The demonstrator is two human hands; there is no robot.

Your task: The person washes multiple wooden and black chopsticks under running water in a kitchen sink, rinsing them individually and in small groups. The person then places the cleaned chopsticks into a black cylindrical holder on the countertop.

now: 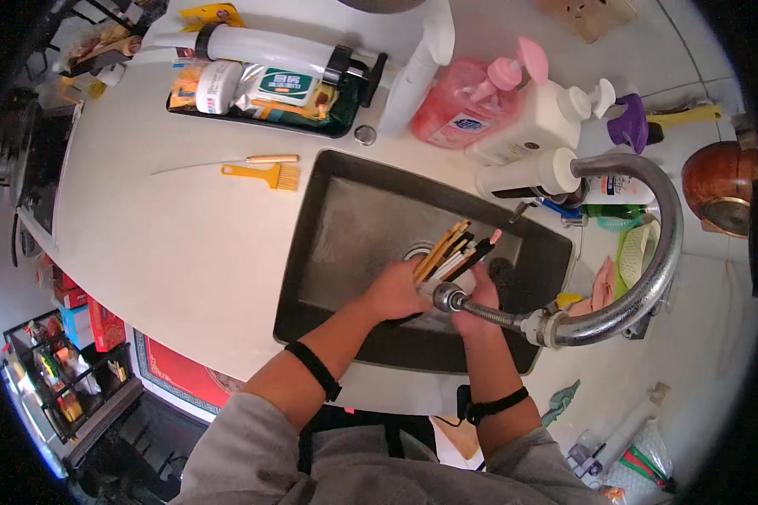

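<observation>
Over the dark sink (354, 214), a bundle of chopsticks (447, 252) in tan, white and black slants up and to the right. My left hand (397, 291) grips its lower left side. On the other side, my right hand (478, 303) holds the bundle with its fingers along it. The metal spray head (448, 297) of the tap hangs just above and between my hands, hiding the lower ends of the sticks and some fingers. Whether water is running is hard to tell.
The curved tap pipe (666, 252) arches over the sink's right side. Behind stand a pink soap bottle (464, 107) and a white pump bottle (530, 126). A yellow basting brush (268, 175) and a wooden-handled skewer (271, 159) lie left, below a filled black tray (252, 123).
</observation>
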